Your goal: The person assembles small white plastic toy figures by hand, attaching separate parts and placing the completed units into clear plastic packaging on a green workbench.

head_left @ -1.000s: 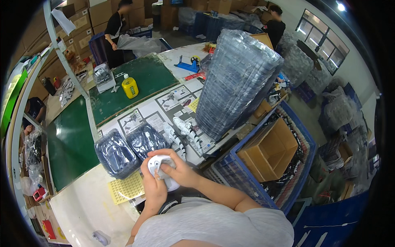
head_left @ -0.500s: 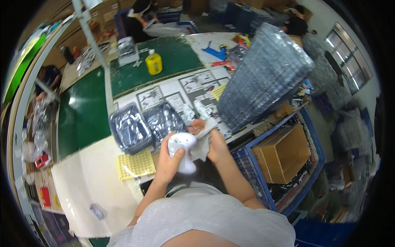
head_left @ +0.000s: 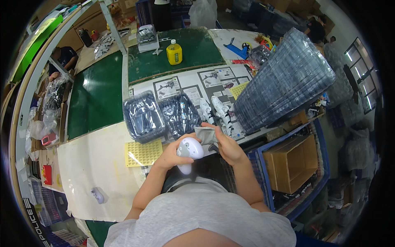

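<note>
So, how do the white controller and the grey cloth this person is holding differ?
The white controller is smooth and rounded, while the grey cloth is thin and folded. The white controller looks stiff; the grey cloth looks soft. The left hand grips the white controller, whereas the right hand holds the grey cloth. Both are held in front of the person.

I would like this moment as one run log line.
left fingers: hold white gamepad-shaped piece | right fingers: hold grey cloth | nearby: yellow sheet on table

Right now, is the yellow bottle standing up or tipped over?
Upright: the yellow bottle has its white cap on top and its base on the green surface.
</note>
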Motion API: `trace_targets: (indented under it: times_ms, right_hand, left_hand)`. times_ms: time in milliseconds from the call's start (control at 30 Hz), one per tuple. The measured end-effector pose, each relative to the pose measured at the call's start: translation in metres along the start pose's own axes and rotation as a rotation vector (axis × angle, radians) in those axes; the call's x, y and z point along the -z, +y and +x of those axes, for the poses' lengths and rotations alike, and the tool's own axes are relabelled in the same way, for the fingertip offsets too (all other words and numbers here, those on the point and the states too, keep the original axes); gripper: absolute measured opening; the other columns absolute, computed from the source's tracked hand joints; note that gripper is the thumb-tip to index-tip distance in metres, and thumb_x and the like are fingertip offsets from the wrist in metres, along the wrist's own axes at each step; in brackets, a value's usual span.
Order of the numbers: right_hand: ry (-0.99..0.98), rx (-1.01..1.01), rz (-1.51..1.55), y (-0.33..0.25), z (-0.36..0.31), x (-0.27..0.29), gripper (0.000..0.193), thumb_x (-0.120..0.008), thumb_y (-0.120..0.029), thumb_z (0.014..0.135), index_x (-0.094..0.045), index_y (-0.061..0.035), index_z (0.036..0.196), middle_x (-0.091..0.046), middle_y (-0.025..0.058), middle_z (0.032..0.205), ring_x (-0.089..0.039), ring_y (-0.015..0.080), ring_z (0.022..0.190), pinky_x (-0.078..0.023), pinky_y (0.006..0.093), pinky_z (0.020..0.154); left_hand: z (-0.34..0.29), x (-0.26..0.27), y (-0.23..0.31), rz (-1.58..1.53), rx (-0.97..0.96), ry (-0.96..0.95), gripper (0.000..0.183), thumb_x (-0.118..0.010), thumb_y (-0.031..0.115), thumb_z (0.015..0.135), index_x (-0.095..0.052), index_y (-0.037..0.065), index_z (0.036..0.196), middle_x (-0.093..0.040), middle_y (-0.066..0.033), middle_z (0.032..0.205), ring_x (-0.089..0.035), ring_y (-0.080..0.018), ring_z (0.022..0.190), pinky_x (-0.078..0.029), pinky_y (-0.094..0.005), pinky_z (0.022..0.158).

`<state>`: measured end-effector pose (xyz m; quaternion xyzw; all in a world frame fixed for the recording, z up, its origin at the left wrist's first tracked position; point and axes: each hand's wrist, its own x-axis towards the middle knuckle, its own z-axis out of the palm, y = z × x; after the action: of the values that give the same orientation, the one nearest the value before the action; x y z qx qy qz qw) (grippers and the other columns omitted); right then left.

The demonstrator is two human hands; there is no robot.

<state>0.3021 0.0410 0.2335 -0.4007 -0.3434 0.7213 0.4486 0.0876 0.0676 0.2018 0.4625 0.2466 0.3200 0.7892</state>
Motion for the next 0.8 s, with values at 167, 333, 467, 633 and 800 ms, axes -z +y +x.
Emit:
trace_targets:
  times_ms: [167, 333, 467, 633, 800]
  right_hand:
    - [0.057, -0.172, -0.107, 0.013, 0.011, 0.045, 0.052, -0.040, -0.040, 0.100, -0.047, 0.0037, 0.126, -0.056, 0.0132, 0.120, -0.054, 0.0183, 0.109, -0.043, 0.0314, 0.092]
    - [-0.116, -0.222, 0.746, 0.048, 0.021, 0.041, 0.057, -0.039, -0.044, 0.098, -0.040, 0.0002, 0.134, -0.053, 0.0159, 0.129, -0.053, 0.0273, 0.117, -0.042, 0.0405, 0.099]
    - [-0.094, -0.204, 0.660, 0.077, 0.008, 0.036, 0.047, -0.052, -0.025, 0.096, -0.039, -0.0013, 0.134, -0.057, 0.0139, 0.122, -0.057, 0.0240, 0.111, -0.044, 0.0377, 0.097]
    - [0.245, 0.024, 0.223, 0.060, 0.000, 0.015, 0.066, -0.065, -0.002, 0.085, -0.029, -0.0057, 0.140, -0.060, 0.0134, 0.107, -0.062, 0.0199, 0.096, -0.052, 0.0330, 0.083]
    - [0.222, 0.244, -0.729, 0.052, -0.007, 0.008, 0.050, -0.069, -0.003, 0.079, -0.053, -0.0076, 0.126, -0.059, 0.0125, 0.107, -0.061, 0.0232, 0.089, -0.050, 0.0305, 0.077]
  left_hand:
    - [-0.005, 0.008, 0.006, -0.020, -0.031, -0.036, 0.077, -0.084, 0.020, 0.058, -0.051, -0.001, 0.124, -0.059, -0.0075, 0.113, -0.059, -0.0170, 0.098, -0.047, -0.0303, 0.087]
    - [-0.005, 0.005, 0.005, -0.217, 0.044, 0.032, 0.078, -0.084, 0.030, 0.060, -0.050, -0.002, 0.123, -0.058, -0.0069, 0.098, -0.061, -0.0145, 0.074, -0.052, -0.0272, 0.064]
    - [-0.010, 0.010, -0.003, -0.241, 0.083, 0.165, 0.077, -0.082, 0.030, 0.063, -0.049, -0.003, 0.124, -0.057, -0.0062, 0.095, -0.060, -0.0148, 0.072, -0.053, -0.0273, 0.064]
    - [-0.019, 0.017, -0.013, -0.240, 0.123, 0.275, 0.061, -0.078, 0.023, 0.071, -0.051, -0.003, 0.119, -0.059, -0.0076, 0.097, -0.061, -0.0165, 0.073, -0.053, -0.0295, 0.065]
    - [-0.022, 0.003, 0.005, -0.147, 0.101, 0.332, 0.043, -0.075, 0.014, 0.076, -0.055, 0.000, 0.112, -0.062, -0.0066, 0.094, -0.061, -0.0146, 0.081, -0.050, -0.0291, 0.070]
